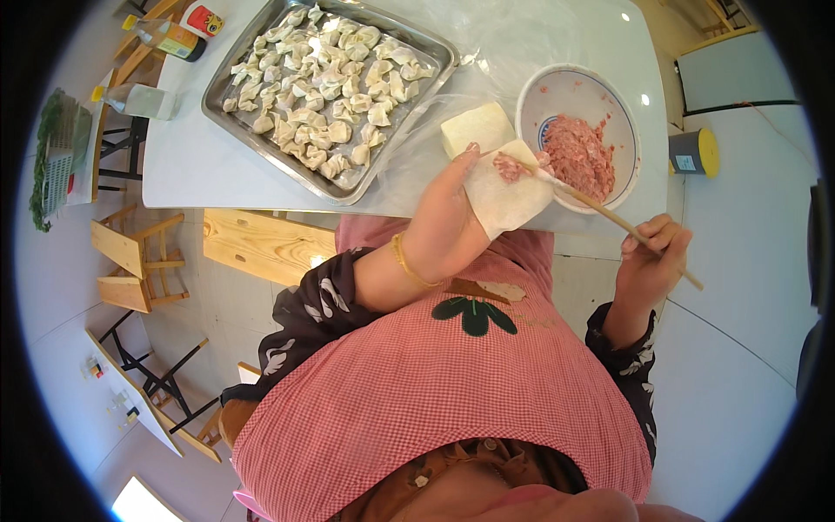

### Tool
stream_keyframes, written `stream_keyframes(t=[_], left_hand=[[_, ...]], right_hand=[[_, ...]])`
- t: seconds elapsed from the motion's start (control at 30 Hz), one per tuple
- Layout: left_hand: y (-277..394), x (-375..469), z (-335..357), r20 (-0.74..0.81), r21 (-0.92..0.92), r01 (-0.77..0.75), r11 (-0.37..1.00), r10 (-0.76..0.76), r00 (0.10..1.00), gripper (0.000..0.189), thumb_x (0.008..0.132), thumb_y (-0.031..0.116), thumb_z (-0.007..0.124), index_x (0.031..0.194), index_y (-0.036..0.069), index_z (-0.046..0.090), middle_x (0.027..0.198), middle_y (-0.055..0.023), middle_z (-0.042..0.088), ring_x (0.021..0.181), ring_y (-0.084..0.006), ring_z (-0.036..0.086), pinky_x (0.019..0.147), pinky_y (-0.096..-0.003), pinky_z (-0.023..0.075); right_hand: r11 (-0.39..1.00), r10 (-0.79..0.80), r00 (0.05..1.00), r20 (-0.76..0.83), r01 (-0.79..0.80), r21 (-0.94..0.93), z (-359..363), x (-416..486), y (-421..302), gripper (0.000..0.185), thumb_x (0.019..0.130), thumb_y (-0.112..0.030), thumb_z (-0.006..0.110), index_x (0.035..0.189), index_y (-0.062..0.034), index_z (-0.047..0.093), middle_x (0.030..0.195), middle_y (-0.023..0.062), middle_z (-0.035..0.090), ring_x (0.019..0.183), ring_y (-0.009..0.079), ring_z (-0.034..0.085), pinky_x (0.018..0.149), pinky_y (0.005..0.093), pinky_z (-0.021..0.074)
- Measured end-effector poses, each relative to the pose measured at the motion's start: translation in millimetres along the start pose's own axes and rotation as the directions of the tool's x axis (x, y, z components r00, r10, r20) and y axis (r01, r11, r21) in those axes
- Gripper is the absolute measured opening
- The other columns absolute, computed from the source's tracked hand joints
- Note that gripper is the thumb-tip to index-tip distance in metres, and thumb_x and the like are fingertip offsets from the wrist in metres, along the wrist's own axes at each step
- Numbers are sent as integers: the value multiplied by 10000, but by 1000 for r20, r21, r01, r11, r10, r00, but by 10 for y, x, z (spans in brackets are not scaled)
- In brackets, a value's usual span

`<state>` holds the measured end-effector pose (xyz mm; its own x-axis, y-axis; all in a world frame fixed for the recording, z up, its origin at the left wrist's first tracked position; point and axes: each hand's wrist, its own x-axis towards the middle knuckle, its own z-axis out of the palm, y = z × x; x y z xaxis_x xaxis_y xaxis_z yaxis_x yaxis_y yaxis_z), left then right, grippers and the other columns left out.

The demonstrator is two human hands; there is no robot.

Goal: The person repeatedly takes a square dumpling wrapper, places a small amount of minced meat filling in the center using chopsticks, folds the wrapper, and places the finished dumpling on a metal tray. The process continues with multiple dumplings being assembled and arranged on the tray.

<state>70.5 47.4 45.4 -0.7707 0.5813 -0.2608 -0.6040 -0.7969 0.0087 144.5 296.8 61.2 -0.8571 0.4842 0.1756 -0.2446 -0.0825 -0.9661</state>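
Note:
A square dough wrapper (505, 196) lies across the palm and fingers of my left hand (443, 222), with a dab of minced meat (510, 168) near its upper edge. My right hand (655, 251) grips a wooden stick (607, 212), like a chopstick, whose tip touches the wrapper by the meat. Behind my left fingers sits a stack of wrappers (478, 127). To its right, a white bowl (530, 88) with a blue-ringed inside holds pink minced meat (580, 156). Many folded wontons (313, 91) cover a metal tray (277, 154) at the left.
Clear plastic film (450, 78) lies on the white table (176, 176). At the table's left stand a yellow-capped clear bottle (140, 101), a dark sauce bottle (173, 39) and a red-and-white cup (202, 21). A wooden bench (261, 241) is below the table edge; a yellow-lidded bin (695, 153) stands right.

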Motion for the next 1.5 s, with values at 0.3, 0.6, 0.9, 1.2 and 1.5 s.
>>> stream_keyframes(t=[0.3,0.6,0.9,1.2,1.5], left_hand=[[209,-63,93,95,51,2,999,-7,995,524,1052,298,264,1406,-85,307,1362,-253,470,1266,-369,490,1118,-481,377],[166,-126,256,60,143,-72,987,64,996,545,1063,340,228,1412,-68,318,1389,-254,458,1295,-352,467,1121,-453,373],[145,-103,262,203,257,-100,961,48,978,612,1035,455,287,1314,-63,453,1383,-214,472,1330,-334,422,1155,-447,290],[89,7,214,353,400,-207,893,58,934,164,988,136,520,1094,18,560,1051,-116,598,1202,-258,543,1078,-382,407],[196,-50,325,342,430,-251,867,101,934,412,913,-40,465,1325,-25,461,1282,-190,565,1232,-295,541,1074,-425,420]], right_hand=[[923,-270,887,374,349,-163,-268,63,-160,402,1029,-398,442,929,-12,492,788,140,577,491,156,534,465,259,466],[991,-132,966,221,123,56,-1,10,41,347,1047,-356,403,912,-42,459,801,108,550,497,140,503,432,231,415],[995,-20,984,180,2,101,-24,83,115,291,1048,-297,415,885,-60,455,789,79,533,577,132,499,485,236,413],[994,-45,973,227,22,102,-114,124,81,336,1036,-358,451,868,-66,456,784,46,444,608,122,454,495,224,392],[982,-52,939,340,-14,189,-192,58,134,293,953,-312,628,927,-49,501,934,103,542,745,171,504,618,277,432]])
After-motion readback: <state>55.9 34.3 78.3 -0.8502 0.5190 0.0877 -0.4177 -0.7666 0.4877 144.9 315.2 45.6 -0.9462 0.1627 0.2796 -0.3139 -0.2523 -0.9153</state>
